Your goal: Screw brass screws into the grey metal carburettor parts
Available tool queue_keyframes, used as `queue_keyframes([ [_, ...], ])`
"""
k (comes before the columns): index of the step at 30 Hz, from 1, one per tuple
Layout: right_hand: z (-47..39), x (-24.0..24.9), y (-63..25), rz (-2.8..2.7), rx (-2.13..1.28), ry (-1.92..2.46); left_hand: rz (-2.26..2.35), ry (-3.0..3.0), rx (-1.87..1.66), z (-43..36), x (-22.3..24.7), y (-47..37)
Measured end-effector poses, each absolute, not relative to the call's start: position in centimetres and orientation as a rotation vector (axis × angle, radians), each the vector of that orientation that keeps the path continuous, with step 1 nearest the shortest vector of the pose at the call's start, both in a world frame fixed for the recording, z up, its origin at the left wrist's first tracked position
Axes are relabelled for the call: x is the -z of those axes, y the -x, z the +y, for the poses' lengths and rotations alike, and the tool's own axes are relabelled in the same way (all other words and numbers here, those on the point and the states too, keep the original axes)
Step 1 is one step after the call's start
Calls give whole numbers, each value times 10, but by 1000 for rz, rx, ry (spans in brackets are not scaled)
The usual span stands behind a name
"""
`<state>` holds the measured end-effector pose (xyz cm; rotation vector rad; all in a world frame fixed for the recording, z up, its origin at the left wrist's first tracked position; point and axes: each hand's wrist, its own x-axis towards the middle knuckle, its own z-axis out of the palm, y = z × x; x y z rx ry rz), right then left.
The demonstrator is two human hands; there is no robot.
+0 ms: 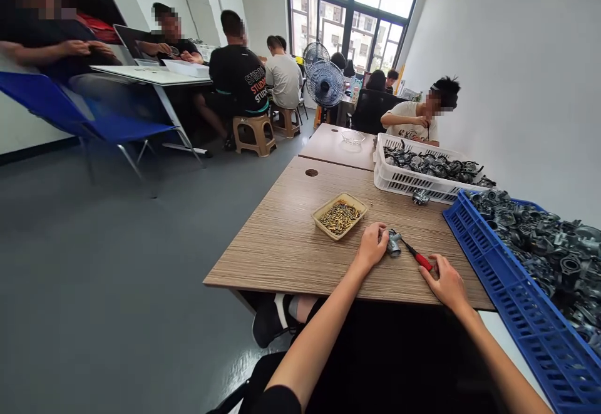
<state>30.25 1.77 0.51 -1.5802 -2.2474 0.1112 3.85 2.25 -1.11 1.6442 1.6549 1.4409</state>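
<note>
Tabletop (272, 257) with a striped wood grain lies beneath both hands. The left hand (374, 245) has its fingers curled against a small grey metal part (394, 248), steadying it on the surface just to that hand's right. The right hand (448, 284), resting near the close edge, grips a screwdriver (423, 260) by its red handle, with the dark shaft slanting toward the part; at this size it is hard to say whether the tip actually meets it.

Near the left hand, just beyond it and a little to its left, stands a shallow beige tray (316, 215) filled with small brass-coloured pieces. Farther beyond the hands, toward the right, a white basket (399, 182) carries many similar metal castings, and a loose casting (421, 197) sits just outside its near wall. To the right of the right hand, a blue crate (504, 279) is heaped with more of them. Past the white basket, a person in a pale shirt (407, 116) sits facing the hands. A standing fan (325, 85) is well beyond the left hand.
</note>
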Motion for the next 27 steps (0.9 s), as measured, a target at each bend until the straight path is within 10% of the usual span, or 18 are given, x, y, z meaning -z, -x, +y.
queue_keyframes([
  [27,37,3,-310,-2367,-181,1584,2362,-1876,87,3,-66,113],
])
